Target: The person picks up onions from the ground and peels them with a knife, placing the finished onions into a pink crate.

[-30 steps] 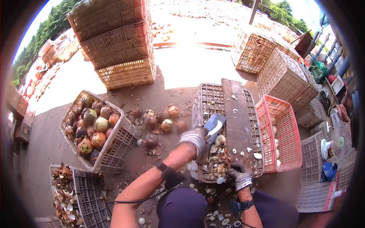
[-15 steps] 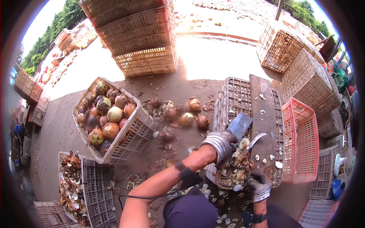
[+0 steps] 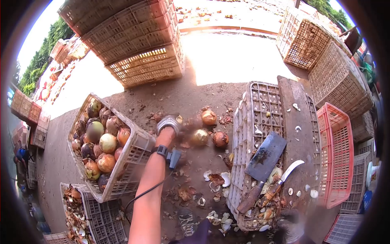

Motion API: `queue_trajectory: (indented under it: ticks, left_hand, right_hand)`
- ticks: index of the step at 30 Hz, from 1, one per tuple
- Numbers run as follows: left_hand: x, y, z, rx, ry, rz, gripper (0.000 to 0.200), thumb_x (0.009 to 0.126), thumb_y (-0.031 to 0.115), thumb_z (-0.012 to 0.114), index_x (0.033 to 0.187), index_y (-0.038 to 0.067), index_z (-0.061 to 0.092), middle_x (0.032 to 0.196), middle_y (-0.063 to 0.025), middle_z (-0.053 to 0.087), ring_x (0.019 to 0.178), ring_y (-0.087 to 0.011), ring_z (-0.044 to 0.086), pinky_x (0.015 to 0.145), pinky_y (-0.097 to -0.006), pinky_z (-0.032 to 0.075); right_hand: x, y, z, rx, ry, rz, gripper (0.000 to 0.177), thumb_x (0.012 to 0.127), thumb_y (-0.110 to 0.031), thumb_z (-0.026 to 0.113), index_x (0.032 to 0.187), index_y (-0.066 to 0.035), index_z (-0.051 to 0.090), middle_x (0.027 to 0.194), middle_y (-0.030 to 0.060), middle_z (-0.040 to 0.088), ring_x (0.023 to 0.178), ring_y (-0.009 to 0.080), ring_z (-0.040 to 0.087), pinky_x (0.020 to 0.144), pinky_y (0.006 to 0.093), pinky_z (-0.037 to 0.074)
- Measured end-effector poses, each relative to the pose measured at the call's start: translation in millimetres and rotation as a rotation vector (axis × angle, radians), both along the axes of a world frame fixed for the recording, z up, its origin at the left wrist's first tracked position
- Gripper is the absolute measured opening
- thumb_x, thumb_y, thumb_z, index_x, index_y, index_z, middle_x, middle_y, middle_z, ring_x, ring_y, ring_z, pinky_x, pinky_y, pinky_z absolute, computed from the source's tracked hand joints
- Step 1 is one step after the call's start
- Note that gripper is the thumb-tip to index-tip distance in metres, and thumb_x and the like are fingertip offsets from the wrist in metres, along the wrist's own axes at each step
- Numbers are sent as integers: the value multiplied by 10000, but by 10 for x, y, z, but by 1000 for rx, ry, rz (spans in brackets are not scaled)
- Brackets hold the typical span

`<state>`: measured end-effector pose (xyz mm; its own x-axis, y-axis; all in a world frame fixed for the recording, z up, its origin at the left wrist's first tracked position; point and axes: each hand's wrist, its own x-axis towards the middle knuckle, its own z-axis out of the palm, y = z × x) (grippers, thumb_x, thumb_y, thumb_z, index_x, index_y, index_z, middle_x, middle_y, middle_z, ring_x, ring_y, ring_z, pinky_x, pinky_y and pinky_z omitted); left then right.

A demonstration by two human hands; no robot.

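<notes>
My left hand [image 3: 169,123], in a striped grey glove, reaches down to the onions on the ground; its fingers are mostly hidden, so a grip cannot be made out. Beside it on the ground are a brown-yellow onion [image 3: 200,137] and a reddish onion [image 3: 220,139]. A cleaver [image 3: 267,156] lies on an upturned crate [image 3: 260,94], its wooden handle toward me. A knife with a curved blade [image 3: 292,168] lies next to it, among onion peelings [image 3: 268,213]. My right hand [image 3: 293,228], gloved and smeared by motion, is low by the crate's near end.
A crate full of onions [image 3: 140,162] stands left of my left arm. Below it is a crate of peelings [image 3: 99,211]. A wooden board [image 3: 291,118] lies along the upturned crate. A red crate [image 3: 335,162] stands to the right, and stacked crates [image 3: 142,67] rise ahead.
My left hand has left the cleaver, now lying on the upturned crate, and moved left to the onions on the ground. My right hand has moved lower. The view has shifted somewhat.
</notes>
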<state>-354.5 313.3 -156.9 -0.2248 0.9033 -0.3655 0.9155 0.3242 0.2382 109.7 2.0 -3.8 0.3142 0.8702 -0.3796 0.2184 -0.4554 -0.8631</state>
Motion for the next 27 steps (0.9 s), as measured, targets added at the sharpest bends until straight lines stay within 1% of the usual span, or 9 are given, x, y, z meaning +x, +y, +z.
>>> queue_trajectory:
  ticks: [2,9,11,14,17,18,20,23,27]
  left_hand:
    - [-63,232,-199,-38,32,-52,729,675,376,755,1339,173,533,1370,-155,517,1237,-336,521,1022,-421,442]
    - [-244,582,-626,-262,-212,66,774,719,394,729,1410,202,439,1467,-116,420,1332,-296,428,1072,-430,389]
    - [-280,663,-869,-298,-151,123,741,735,373,722,1400,197,445,1469,-88,423,1329,-279,434,1065,-431,395]
    - [-473,579,-1056,-292,-523,212,562,833,284,656,1355,149,497,1243,-140,606,1059,-266,584,889,-425,472]
    - [-317,694,-887,-416,-190,-84,517,803,275,662,1286,118,566,1247,-120,614,1028,-236,602,874,-400,490]
    - [-148,483,-577,-281,-126,-88,419,795,336,641,1129,84,666,1187,-149,645,1078,-304,634,905,-412,500]
    - [-98,378,-921,-134,25,-237,403,809,331,616,1125,88,668,1195,-162,627,1088,-339,620,902,-434,505]
    - [97,19,-646,-221,136,-127,443,852,400,557,1049,26,689,1101,-202,658,1024,-377,637,850,-452,523]
    - [421,-707,-553,-219,19,-86,681,643,454,793,1220,139,618,1218,-186,613,1123,-371,578,963,-451,468]
  right_hand:
    - [-12,85,204,-117,-197,193,249,766,-118,729,1010,-81,691,936,95,702,832,223,655,761,348,517]
    - [-56,135,186,-159,-164,111,264,710,-45,735,972,-47,698,874,74,699,762,171,643,722,320,517]
    - [-20,144,140,-179,-113,78,266,705,-46,735,969,-49,700,864,72,699,749,170,641,714,321,518]
    - [25,126,97,-229,-57,47,257,700,-55,739,954,-52,705,856,71,700,740,171,642,703,325,521]
    - [28,204,185,-229,-181,135,252,690,-64,755,938,-53,707,852,71,701,738,173,644,692,329,524]
    - [24,214,208,-240,-200,140,253,687,-65,759,934,-53,707,852,71,701,737,173,645,690,330,524]
    - [-3,245,211,-260,-230,156,255,679,-65,768,927,-53,707,850,71,701,736,174,645,686,331,525]
    - [-27,282,216,-289,-248,159,269,660,-65,787,917,-52,707,846,71,701,737,176,646,683,331,526]
    - [3,271,170,-313,-203,100,306,625,-58,809,913,-51,706,839,72,700,741,179,648,682,324,527]
